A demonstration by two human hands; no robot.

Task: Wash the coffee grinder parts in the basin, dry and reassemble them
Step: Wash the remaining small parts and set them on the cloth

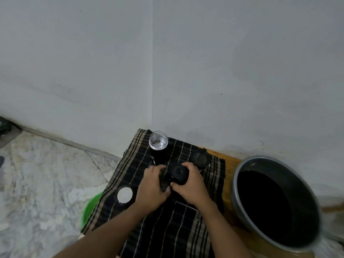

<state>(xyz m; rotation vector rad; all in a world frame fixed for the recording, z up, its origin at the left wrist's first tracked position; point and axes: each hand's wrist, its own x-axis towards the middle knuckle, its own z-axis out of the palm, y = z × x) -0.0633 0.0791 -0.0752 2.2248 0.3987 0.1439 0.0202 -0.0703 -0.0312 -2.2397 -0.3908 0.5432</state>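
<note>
Over a black striped cloth [186, 226] on a wooden table, my right hand [191, 185] grips a round black grinder part [179, 173] with a hole in its middle. My left hand [151, 187] curls round a second dark part [164, 180] pressed against it. A black grinder body with a clear cap [158, 140] stands upright at the cloth's far edge. A round dark lid [200, 158] lies to the right of it. A black ring with a white centre [124, 194] lies on the cloth's left side.
A large grey basin [242, 164] with a dark inside sits on the bare wood at the right. A green tub [89, 205] shows under the table's left edge. White walls meet in a corner behind; a marble floor lies to the left.
</note>
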